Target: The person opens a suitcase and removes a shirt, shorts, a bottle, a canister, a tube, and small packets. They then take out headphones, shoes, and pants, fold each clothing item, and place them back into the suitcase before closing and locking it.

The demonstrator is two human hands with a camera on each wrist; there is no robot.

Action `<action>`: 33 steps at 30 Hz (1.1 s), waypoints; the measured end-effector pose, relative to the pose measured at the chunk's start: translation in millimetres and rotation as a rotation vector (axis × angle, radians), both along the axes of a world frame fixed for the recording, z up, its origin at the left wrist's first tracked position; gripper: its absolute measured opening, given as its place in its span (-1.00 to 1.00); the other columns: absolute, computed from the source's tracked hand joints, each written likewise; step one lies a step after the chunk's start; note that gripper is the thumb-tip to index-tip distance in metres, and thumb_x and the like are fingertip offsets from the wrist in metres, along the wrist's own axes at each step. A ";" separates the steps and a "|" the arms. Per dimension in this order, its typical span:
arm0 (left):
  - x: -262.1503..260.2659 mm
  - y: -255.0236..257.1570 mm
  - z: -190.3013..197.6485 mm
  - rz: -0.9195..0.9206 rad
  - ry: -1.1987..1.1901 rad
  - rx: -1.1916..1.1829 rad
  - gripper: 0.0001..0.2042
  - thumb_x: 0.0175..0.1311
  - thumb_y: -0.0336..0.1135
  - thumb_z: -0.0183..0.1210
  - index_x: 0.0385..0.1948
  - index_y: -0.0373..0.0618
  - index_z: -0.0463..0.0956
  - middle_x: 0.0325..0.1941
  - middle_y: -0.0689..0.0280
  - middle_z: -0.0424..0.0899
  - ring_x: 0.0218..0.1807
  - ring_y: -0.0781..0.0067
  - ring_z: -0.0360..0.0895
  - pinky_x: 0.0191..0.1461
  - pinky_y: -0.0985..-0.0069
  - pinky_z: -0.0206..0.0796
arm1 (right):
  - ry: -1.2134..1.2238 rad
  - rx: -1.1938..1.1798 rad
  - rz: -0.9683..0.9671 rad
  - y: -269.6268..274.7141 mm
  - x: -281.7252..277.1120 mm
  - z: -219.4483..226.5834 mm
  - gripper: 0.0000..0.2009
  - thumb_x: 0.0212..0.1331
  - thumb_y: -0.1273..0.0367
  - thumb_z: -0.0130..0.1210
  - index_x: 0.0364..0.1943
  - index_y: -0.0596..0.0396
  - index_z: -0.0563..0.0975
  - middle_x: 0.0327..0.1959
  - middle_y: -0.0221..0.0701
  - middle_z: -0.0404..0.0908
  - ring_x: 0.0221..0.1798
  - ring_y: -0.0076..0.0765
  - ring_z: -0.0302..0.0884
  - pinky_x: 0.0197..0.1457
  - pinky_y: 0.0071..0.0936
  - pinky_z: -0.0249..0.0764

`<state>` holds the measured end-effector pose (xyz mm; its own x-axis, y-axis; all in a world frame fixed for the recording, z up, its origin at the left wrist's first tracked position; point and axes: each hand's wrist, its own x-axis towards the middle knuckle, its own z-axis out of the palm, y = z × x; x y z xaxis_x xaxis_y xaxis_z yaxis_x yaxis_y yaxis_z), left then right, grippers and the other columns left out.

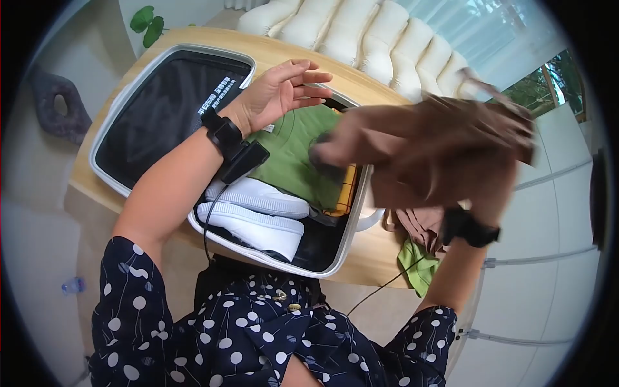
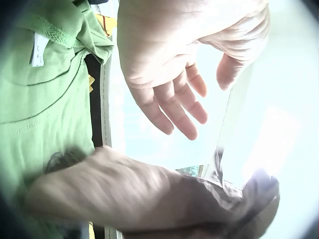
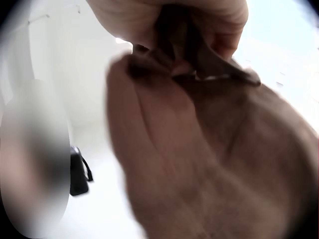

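My right hand [image 3: 219, 22] grips a bunched edge of a brown cloth garment [image 1: 438, 148], which hangs loose and blurred to the right of the suitcase [image 1: 353, 248]. In the head view, the cloth covers most of that hand's fingers. Palm showing and fingers spread, my left hand [image 1: 280, 97] holds nothing above the suitcase. Below it lies a folded green garment [image 1: 293, 158] with a white tag, seen again in the left wrist view. A pair of white shoes [image 1: 255, 222] sits sole edge up beside the green garment. Something yellow [image 1: 348, 190] shows under the green garment.
The suitcase lies open on a wooden table [image 1: 380, 258], its black-lined half [image 1: 171, 122] to the left. More brown cloth [image 1: 422, 226] and a light green cloth [image 1: 419, 264] lie at the table's right end. A puffy cream seat [image 1: 358, 42] stands behind.
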<state>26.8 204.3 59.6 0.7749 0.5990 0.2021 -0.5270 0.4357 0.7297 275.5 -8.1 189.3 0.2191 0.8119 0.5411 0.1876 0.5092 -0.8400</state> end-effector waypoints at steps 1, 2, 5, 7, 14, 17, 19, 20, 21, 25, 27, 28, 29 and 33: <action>1.5 -0.9 -0.9 -0.002 -0.001 -0.001 -0.74 0.35 -0.18 0.00 -0.04 -0.08 0.41 0.03 0.17 0.53 0.07 0.28 0.50 0.19 0.35 0.33 | -0.026 0.038 -0.028 -12.0 9.1 10.7 -0.69 0.31 0.39 -0.16 0.06 0.25 0.40 -0.05 -0.21 0.53 0.02 -0.33 0.48 0.10 -0.38 0.43; 2.8 -1.8 -1.7 0.059 0.108 0.066 -0.75 0.35 -0.17 0.01 -0.06 -0.08 0.41 0.01 0.18 0.54 0.05 0.30 0.51 0.16 0.38 0.34 | -0.058 0.069 -0.060 -25.7 17.9 21.0 -0.68 0.30 0.38 -0.14 0.06 0.25 0.40 -0.05 -0.20 0.53 0.02 -0.31 0.48 0.09 -0.37 0.43; 7.0 -2.7 -9.5 0.121 0.287 0.166 -0.77 0.33 -0.17 0.03 -0.13 -0.09 0.43 -0.05 0.25 0.57 -0.02 0.42 0.52 0.07 0.48 0.36 | -0.164 0.095 -0.213 -63.8 51.3 48.8 -0.66 0.27 0.35 -0.09 0.06 0.23 0.41 -0.05 -0.19 0.54 0.01 -0.27 0.49 0.08 -0.35 0.43; 9.3 -4.9 -12.8 0.227 0.533 0.470 -0.78 0.33 -0.20 0.04 -0.15 -0.12 0.44 -0.10 0.32 0.58 -0.05 0.51 0.51 0.05 0.52 0.35 | -0.239 0.035 -0.345 -83.3 80.0 60.7 -0.65 0.25 0.33 -0.06 0.06 0.22 0.41 -0.05 -0.18 0.54 0.01 -0.24 0.50 0.07 -0.34 0.44; -6.0 24.7 -12.5 0.712 0.893 0.947 -0.81 0.15 -0.24 0.14 -0.30 -0.14 0.56 -0.32 0.27 0.64 -0.23 0.35 0.55 -0.09 0.46 0.35 | -0.781 -0.802 -0.620 -53.0 182.8 -11.3 -0.59 0.17 0.25 0.07 0.07 0.18 0.42 -0.06 -0.15 0.56 0.00 -0.14 0.52 0.04 -0.31 0.45; -20.7 24.6 -12.3 0.763 1.296 1.210 -0.79 0.05 -0.17 0.20 -0.35 -0.04 0.59 -0.23 0.26 0.60 -0.13 0.18 0.51 -0.03 0.31 0.29 | -1.126 -0.824 -0.623 -31.0 182.0 -56.0 -0.58 0.14 0.24 0.12 0.03 0.18 0.44 -0.07 -0.13 0.57 0.00 -0.11 0.54 0.02 -0.31 0.45; -22.8 17.9 -17.6 0.732 1.418 1.493 -0.79 0.00 -0.16 0.24 -0.43 -0.06 0.59 -0.17 0.28 0.50 -0.01 0.22 0.39 0.03 0.25 0.18 | -1.137 -0.663 -0.645 -12.1 139.5 -64.4 -0.61 0.12 0.24 0.15 -0.04 0.22 0.49 -0.08 -0.09 0.57 -0.02 -0.11 0.55 0.00 -0.34 0.45; -20.3 16.9 -15.5 0.663 1.440 1.489 -0.79 -0.05 -0.16 0.28 -0.49 -0.07 0.58 -0.15 0.28 0.41 0.05 0.22 0.26 0.05 0.22 0.09 | -1.055 -0.607 -0.568 -0.8 126.8 -65.9 -0.62 0.12 0.23 0.15 -0.06 0.21 0.51 -0.10 -0.11 0.59 -0.05 -0.13 0.56 -0.01 -0.33 0.45; -18.7 15.5 -14.7 0.659 1.445 1.490 -0.79 -0.05 -0.16 0.28 -0.49 -0.07 0.58 -0.15 0.28 0.41 0.05 0.22 0.26 0.05 0.22 0.09 | -1.005 -0.622 -0.534 11.7 101.7 -61.7 -0.65 0.13 0.25 0.13 -0.08 0.21 0.52 -0.15 -0.14 0.61 -0.07 -0.15 0.58 -0.02 -0.36 0.45; -15.9 11.4 -14.4 0.580 1.533 1.645 -0.79 -0.09 -0.20 0.30 -0.50 -0.09 0.54 -0.19 0.27 0.39 0.04 0.22 0.23 0.03 0.23 0.07 | -1.092 -0.426 -0.346 44.8 23.8 -59.1 -0.71 0.12 0.30 0.12 -0.10 0.14 0.54 -0.16 -0.15 0.61 -0.12 -0.12 0.58 -0.05 -0.38 0.46; -17.7 16.3 -20.2 0.610 1.336 1.578 -0.75 -0.10 -0.22 0.30 -0.43 -0.12 0.50 -0.18 0.26 0.39 0.05 0.19 0.22 0.05 0.23 0.04 | -1.042 -0.408 -0.222 56.6 -9.6 -62.1 -0.70 0.10 0.31 0.13 -0.08 0.07 0.53 -0.19 -0.20 0.61 -0.17 -0.08 0.57 -0.08 -0.33 0.46; -17.3 8.7 -13.4 0.658 1.220 1.562 -0.77 0.02 -0.28 0.27 -0.35 -0.14 0.46 -0.16 0.29 0.44 0.00 0.35 0.32 0.04 0.34 0.13 | -1.058 -0.371 -0.179 63.0 -17.9 -66.9 -0.67 0.08 0.34 0.14 -0.03 0.04 0.51 -0.15 -0.21 0.59 -0.13 -0.07 0.56 -0.07 -0.33 0.45; -15.1 7.0 -6.8 0.659 1.223 1.567 -0.77 0.02 -0.28 0.27 -0.35 -0.14 0.46 -0.16 0.29 0.44 0.00 0.35 0.32 0.04 0.34 0.13 | -1.073 -0.334 -0.136 69.2 -24.4 -71.9 -0.63 0.06 0.36 0.16 0.02 0.01 0.48 -0.11 -0.22 0.57 -0.09 -0.06 0.54 -0.06 -0.33 0.45; -1.0 -8.1 5.7 0.045 0.473 0.927 -0.88 0.26 -0.37 0.13 -0.25 -0.16 0.45 -0.26 0.44 0.52 -0.21 0.71 0.41 -0.06 0.69 0.28 | -0.920 -0.103 -0.134 80.6 -54.4 -77.3 -0.55 0.03 0.44 0.15 0.09 -0.03 0.42 -0.01 -0.24 0.49 -0.01 -0.05 0.48 -0.04 -0.33 0.44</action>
<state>25.8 196.3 65.3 0.8757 0.3940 0.2790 -0.1019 -0.4140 0.9046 221.1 72.5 112.0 -0.1649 0.8644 0.4751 0.8528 0.3669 -0.3716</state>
